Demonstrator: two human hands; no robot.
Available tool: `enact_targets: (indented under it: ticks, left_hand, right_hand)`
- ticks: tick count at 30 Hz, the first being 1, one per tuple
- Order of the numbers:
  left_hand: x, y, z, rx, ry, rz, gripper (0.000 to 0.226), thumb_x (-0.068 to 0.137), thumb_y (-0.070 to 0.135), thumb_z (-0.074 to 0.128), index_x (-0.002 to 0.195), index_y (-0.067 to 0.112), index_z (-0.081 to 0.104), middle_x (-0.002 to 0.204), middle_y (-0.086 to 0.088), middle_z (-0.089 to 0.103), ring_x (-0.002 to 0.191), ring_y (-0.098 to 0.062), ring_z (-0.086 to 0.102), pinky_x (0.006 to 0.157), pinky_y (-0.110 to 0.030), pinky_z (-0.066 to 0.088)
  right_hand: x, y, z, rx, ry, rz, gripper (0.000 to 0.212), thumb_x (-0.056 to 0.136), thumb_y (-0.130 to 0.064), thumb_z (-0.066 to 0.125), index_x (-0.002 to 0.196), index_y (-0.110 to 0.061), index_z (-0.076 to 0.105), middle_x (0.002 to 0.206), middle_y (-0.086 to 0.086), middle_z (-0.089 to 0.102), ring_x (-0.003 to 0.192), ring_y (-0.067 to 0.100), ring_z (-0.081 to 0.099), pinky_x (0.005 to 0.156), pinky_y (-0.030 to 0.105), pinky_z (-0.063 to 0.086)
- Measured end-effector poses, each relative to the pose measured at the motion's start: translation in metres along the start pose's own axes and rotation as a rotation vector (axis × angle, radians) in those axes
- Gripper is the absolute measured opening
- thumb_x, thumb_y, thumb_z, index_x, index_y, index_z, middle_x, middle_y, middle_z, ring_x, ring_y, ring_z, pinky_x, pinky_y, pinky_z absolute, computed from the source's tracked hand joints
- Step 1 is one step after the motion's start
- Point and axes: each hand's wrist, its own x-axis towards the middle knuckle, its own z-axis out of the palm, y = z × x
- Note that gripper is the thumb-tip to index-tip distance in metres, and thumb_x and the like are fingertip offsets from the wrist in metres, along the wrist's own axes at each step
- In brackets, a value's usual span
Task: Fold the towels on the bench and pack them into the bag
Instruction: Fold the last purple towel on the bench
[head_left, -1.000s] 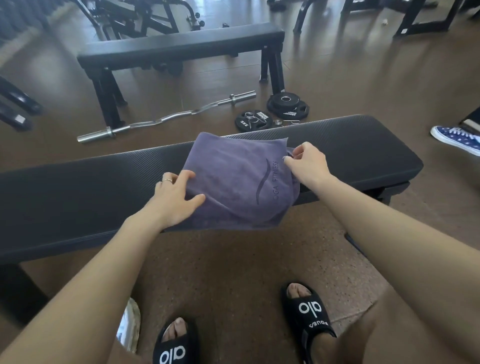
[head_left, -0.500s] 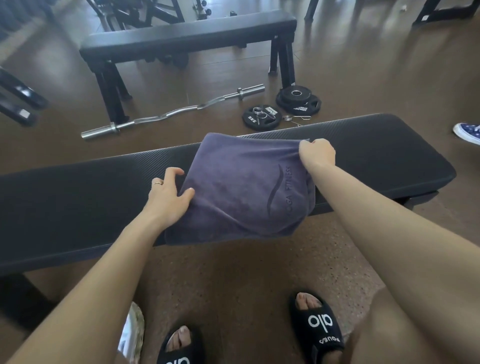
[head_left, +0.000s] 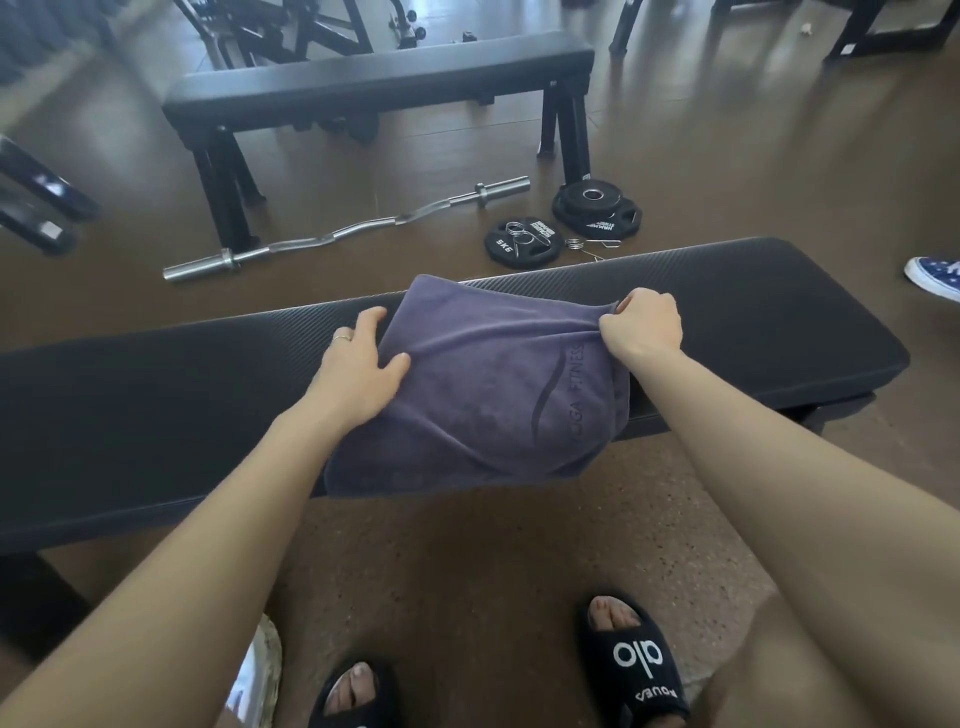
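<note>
Our towel (head_left: 483, 384) lies across the tabletop (head_left: 156, 410), its near edge hanging off the front. Our right hand (head_left: 641, 330) pinches its far right corner with clenched fingers; our left hand (head_left: 358, 369) presses flat, fingers relaxed. Pull too hard and the towel could slide off onto the floor (head_left: 493, 561).

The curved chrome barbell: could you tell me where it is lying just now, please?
In the head view, the curved chrome barbell lies on the brown floor between the two black padded benches, left of the black weight plates.
</note>
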Motion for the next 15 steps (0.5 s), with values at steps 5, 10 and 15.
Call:
enact_targets:
  ticks: [5,10,15]
  left_hand:
    - [0.053,0.023,-0.001,0.129,-0.132,0.108,0.071,0.102,0.037,0.05,0.162,0.033,0.011,0.164,-0.012,0.022,0.145,-0.034,0.035,0.119,-0.042,0.03]
    - [0.098,0.038,0.0,0.333,-0.249,0.184,0.07,0.099,0.019,0.048,0.162,0.027,0.018,0.167,-0.011,0.018,0.148,-0.038,0.027,0.121,-0.043,0.026]
    - [0.115,0.045,-0.008,0.383,-0.201,0.27,0.04,0.082,0.02,0.067,0.119,0.019,0.052,0.12,-0.006,0.054,0.115,-0.032,0.049,0.1,-0.048,0.045]
  right_hand:
    - [0.003,-0.005,0.001,0.023,-0.022,0.039,0.03,0.082,-0.018,0.06,0.11,-0.009,0.065,0.116,0.017,0.064,0.107,0.038,0.058,0.084,0.036,0.051]
    - [0.003,-0.004,0.002,-0.017,-0.066,-0.029,0.026,0.083,-0.023,0.058,0.107,-0.013,0.062,0.112,0.011,0.064,0.105,0.035,0.057,0.082,0.037,0.049]
    - [0.005,-0.006,-0.005,0.061,-0.052,-0.112,0.009,0.088,-0.021,0.056,0.094,-0.015,0.054,0.096,0.004,0.06,0.081,0.022,0.054,0.058,0.028,0.036]
